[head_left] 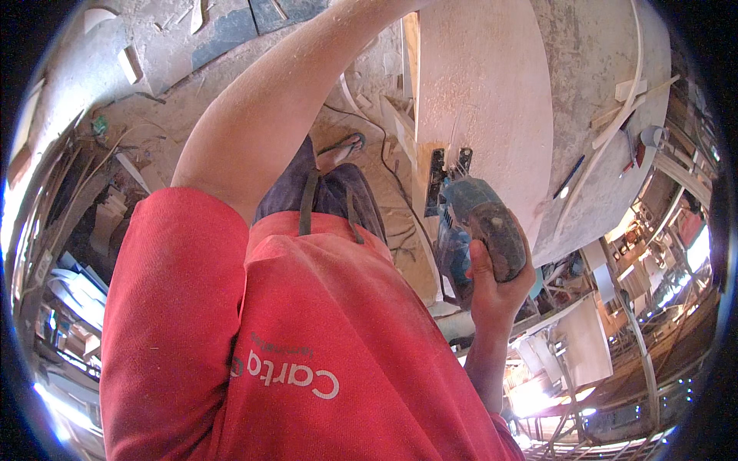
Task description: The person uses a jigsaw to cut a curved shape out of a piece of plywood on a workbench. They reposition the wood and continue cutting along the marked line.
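My right hand [498,288] is wrapped round the rear of a blue and black jigsaw [480,211], its thumb along the side. The jigsaw's dark base plate [435,173] rests on a pale wooden board [488,84], close to its left edge. Sawdust lies on the wood just ahead of the tool. From the left, my left forearm [277,92] stretches up toward the top of the board. The left hand itself is cut off by the upper edge of the picture, so its fingers and any hold are hidden.
The board lies on a dusty grey work surface [607,58] with thin wood strips and a dark pencil-like tool [569,177]. A dark cable [384,154] runs beside my feet. Wood scraps litter the floor [350,146]; stacked timber stands to the right.
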The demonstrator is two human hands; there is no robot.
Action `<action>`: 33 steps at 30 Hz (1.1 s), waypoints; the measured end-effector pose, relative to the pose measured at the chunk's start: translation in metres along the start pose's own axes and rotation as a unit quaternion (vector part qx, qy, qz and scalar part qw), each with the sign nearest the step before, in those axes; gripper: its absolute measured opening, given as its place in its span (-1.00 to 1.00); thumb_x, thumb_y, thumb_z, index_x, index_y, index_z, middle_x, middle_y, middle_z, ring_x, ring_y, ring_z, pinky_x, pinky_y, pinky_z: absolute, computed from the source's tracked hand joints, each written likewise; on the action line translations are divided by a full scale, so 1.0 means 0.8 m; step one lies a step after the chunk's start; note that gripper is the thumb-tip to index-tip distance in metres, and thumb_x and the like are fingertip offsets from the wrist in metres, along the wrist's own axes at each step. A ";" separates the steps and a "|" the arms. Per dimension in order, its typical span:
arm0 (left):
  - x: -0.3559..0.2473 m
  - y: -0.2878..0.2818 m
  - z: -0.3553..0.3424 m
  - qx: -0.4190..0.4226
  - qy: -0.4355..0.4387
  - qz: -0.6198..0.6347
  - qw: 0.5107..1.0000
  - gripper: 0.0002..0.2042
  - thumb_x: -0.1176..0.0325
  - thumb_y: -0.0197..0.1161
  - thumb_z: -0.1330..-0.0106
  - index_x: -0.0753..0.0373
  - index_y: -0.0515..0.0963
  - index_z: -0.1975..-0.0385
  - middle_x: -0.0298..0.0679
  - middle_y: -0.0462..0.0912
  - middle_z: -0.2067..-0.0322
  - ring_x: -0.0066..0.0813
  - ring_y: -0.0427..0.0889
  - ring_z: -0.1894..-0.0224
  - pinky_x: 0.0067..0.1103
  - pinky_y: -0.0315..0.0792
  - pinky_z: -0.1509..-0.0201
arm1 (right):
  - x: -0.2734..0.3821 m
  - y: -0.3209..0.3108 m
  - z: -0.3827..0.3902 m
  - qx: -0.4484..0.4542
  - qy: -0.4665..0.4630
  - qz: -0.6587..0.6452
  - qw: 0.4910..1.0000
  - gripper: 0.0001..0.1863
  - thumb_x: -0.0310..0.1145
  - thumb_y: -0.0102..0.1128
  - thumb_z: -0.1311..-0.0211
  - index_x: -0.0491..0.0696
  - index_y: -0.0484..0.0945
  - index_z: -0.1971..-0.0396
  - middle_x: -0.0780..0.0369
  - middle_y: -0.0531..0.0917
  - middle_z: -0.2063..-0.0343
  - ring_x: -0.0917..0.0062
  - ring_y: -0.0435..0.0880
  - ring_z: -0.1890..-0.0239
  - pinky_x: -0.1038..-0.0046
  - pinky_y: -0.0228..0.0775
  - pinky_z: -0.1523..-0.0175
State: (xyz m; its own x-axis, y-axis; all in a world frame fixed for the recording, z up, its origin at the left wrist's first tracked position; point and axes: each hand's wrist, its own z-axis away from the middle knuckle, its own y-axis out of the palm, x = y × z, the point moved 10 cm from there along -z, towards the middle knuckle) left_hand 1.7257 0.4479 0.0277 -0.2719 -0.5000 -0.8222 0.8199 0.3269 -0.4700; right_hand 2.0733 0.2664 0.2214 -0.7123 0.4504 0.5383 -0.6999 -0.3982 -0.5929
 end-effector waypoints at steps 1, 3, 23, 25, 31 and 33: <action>0.001 0.002 -0.001 0.010 -0.006 0.001 1.000 -0.33 0.00 0.48 -0.20 0.56 0.51 -0.02 0.31 0.67 -0.02 0.23 0.66 -0.14 -0.18 0.55 -0.23 | 0.000 0.000 0.000 -0.001 0.001 0.005 1.000 -0.27 -0.33 0.53 -0.27 -0.26 0.42 -0.36 0.05 0.71 -0.09 0.41 0.70 -0.14 0.38 0.52 -0.25; 0.002 0.002 -0.001 0.005 -0.012 -0.011 1.000 -0.33 0.00 0.48 -0.21 0.56 0.51 -0.03 0.32 0.67 -0.02 0.23 0.66 -0.15 -0.18 0.54 -0.23 | 0.000 -0.001 -0.001 0.000 0.001 0.011 1.000 -0.27 -0.32 0.54 -0.26 -0.26 0.42 -0.36 0.05 0.71 -0.09 0.42 0.70 -0.14 0.39 0.52 -0.25; 0.004 0.002 0.002 -0.015 0.000 -0.011 1.000 -0.31 -0.04 0.50 -0.20 0.51 0.48 -0.03 0.28 0.66 -0.01 0.22 0.65 -0.14 -0.16 0.55 -0.21 | 0.009 0.003 -0.008 0.003 0.007 -0.011 1.000 -0.27 -0.36 0.54 -0.25 -0.26 0.42 -0.36 0.05 0.69 -0.12 0.41 0.68 -0.17 0.39 0.48 -0.28; 0.003 0.002 0.004 -0.013 0.003 0.001 1.000 -0.32 -0.04 0.51 -0.20 0.49 0.48 -0.03 0.27 0.66 -0.02 0.22 0.65 -0.14 -0.17 0.55 -0.21 | 0.009 0.002 -0.009 0.000 0.002 -0.006 1.000 -0.26 -0.33 0.55 -0.24 -0.27 0.42 -0.36 0.04 0.69 -0.12 0.40 0.67 -0.17 0.39 0.48 -0.28; -0.007 0.005 0.002 0.002 0.063 0.057 0.996 -0.40 0.01 0.49 -0.21 0.50 0.55 0.05 0.26 0.72 0.11 0.21 0.71 -0.03 -0.18 0.60 -0.12 | 0.015 0.002 -0.012 0.000 -0.008 0.008 1.000 -0.25 -0.30 0.56 -0.24 -0.28 0.43 -0.35 0.03 0.69 -0.13 0.38 0.67 -0.19 0.36 0.48 -0.29; -0.009 0.008 -0.001 -0.001 0.092 0.063 0.994 -0.41 0.03 0.48 -0.22 0.51 0.57 0.06 0.25 0.73 0.16 0.21 0.72 0.00 -0.18 0.61 -0.10 | 0.017 0.002 -0.013 -0.001 -0.010 0.014 1.000 -0.25 -0.29 0.56 -0.24 -0.28 0.43 -0.35 0.02 0.69 -0.13 0.37 0.67 -0.19 0.36 0.48 -0.29</action>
State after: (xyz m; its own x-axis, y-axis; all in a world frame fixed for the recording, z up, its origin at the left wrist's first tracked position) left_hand 1.7321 0.4542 0.0301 -0.2542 -0.2994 -0.9196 0.8529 0.3789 -0.3591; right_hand 2.0632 0.2799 0.2211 -0.7323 0.4238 0.5330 -0.6797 -0.4088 -0.6089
